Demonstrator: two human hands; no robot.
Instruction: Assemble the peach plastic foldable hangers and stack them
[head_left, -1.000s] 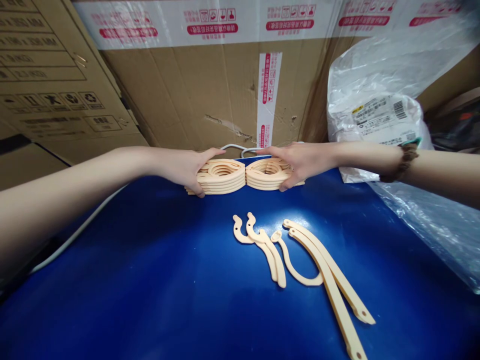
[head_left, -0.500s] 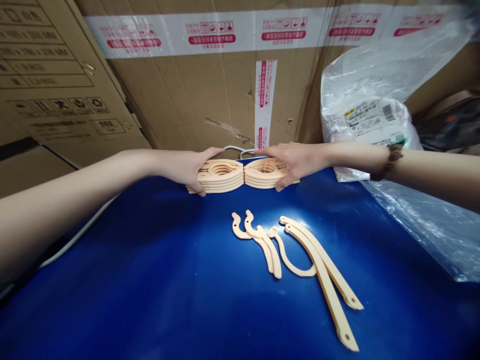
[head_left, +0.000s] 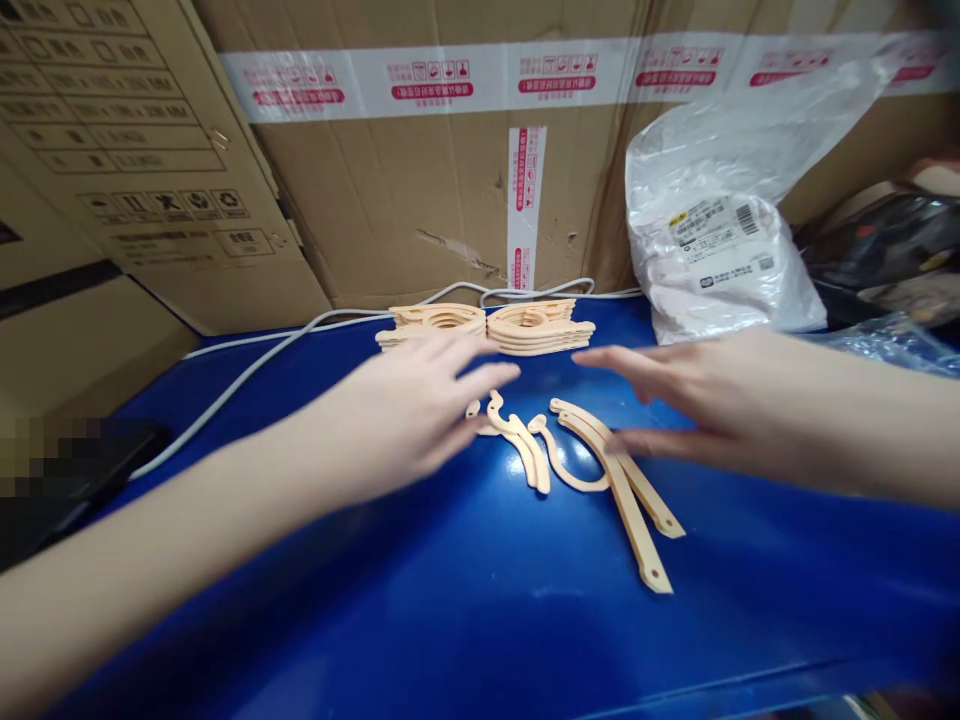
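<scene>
Two stacks of cream folding hangers, the left stack (head_left: 442,318) and the right stack (head_left: 534,332), lie end to end at the back of the blue table (head_left: 450,620). My left hand (head_left: 427,405), fingers spread, hovers in front of the left stack and partly hides it. Loose cream hanger parts lie nearer: two short hooked pieces (head_left: 525,450), a curved hook (head_left: 566,470) and two long arms (head_left: 630,510). My right hand (head_left: 682,395) is open and blurred, its thumb overlapping the long arms in view; I cannot tell whether it touches them.
Behind the table stands a taped cardboard box (head_left: 420,200), with another carton (head_left: 165,190) at the left. A white cable (head_left: 247,390) runs along the back and left. A white plastic parcel bag (head_left: 720,240) sits at back right. A dark object (head_left: 97,480) lies at far left.
Both hands have let go of the hanger stacks and come back toward me, over the loose parts. The stacks stay at the back. The view has shifted slightly.
</scene>
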